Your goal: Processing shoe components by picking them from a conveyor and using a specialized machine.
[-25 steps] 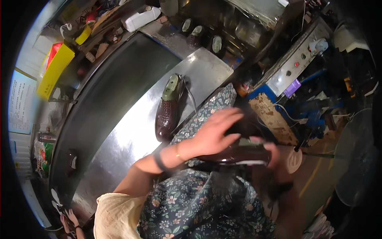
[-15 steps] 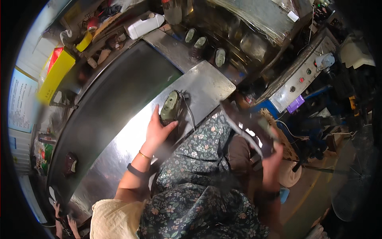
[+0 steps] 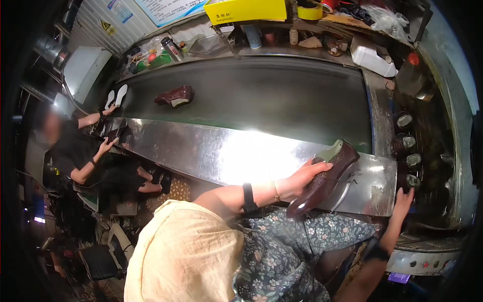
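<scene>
My left hand (image 3: 307, 177) is closed round a dark red shoe (image 3: 334, 173) with a pale green last in its opening. The shoe tilts over the near edge of the metal shelf (image 3: 201, 148), toe toward my lap. At the right, the fingers of my right hand (image 3: 401, 202) close on the near end of another dark shoe (image 3: 412, 181) with a green last, in dim light. That shoe stands nearest me in a row of lasted shoes (image 3: 404, 120). A lace or cord (image 3: 347, 187) lies on the shelf beside the left-hand shoe.
A dark conveyor belt (image 3: 251, 95) runs behind the shelf, carrying another dark red shoe (image 3: 175, 95). At the left sits a co-worker (image 3: 75, 151), near two white soles (image 3: 121, 94). A yellow box (image 3: 246, 11) and a white jug (image 3: 371, 56) stand along the back.
The view has turned to the right. My right hand has carried a dark shoe from beside my lap to the row. My left hand has lifted and tilted the shoe from the shelf.
</scene>
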The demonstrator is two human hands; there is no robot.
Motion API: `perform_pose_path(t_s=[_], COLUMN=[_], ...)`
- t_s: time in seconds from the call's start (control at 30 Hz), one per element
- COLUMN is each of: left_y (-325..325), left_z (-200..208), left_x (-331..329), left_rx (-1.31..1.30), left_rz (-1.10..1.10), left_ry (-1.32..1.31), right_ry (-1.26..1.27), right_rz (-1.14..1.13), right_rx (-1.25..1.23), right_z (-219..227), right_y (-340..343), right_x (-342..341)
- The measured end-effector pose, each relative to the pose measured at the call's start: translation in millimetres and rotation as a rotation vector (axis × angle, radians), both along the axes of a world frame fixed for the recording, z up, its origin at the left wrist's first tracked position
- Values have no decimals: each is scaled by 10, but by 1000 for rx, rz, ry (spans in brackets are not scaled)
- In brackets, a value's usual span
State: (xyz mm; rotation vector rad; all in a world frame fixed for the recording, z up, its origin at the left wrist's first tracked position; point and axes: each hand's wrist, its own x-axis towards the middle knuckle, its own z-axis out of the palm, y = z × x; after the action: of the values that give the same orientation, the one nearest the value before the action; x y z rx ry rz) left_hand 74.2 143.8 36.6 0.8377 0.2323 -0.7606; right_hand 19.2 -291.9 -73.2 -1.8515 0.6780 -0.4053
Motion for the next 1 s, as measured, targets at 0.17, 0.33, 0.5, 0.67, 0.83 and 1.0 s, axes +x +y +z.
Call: perform_pose_path(t_s=[0.17, 0.33, 0.5, 0.67, 0.83, 1.0], left_y=[-313, -442, -260, -111, 5, -89], left_z=[74, 312, 229, -198, -407, -279], left_x=[-314, -595, -688, -760, -623, -725], left_rx=[117, -83, -5, 140, 199, 167], left_rz=[133, -379, -660, -517, -373, -345], left_ry=[-237, -524, -277, -284, -283, -306], right_ry=[-232, -438, -449, -209, 213, 676], right_rz=[360, 207, -170, -570, -974, -1172], right_rx=[912, 1136, 621, -493, -782, -877], right_z=[1250, 1762, 1938, 2511, 2850, 3072], right_y=[2513, 2456, 1881, 1147, 365, 39], right_x=[-781, -1177, -2190, -3699, -4473, -4615])
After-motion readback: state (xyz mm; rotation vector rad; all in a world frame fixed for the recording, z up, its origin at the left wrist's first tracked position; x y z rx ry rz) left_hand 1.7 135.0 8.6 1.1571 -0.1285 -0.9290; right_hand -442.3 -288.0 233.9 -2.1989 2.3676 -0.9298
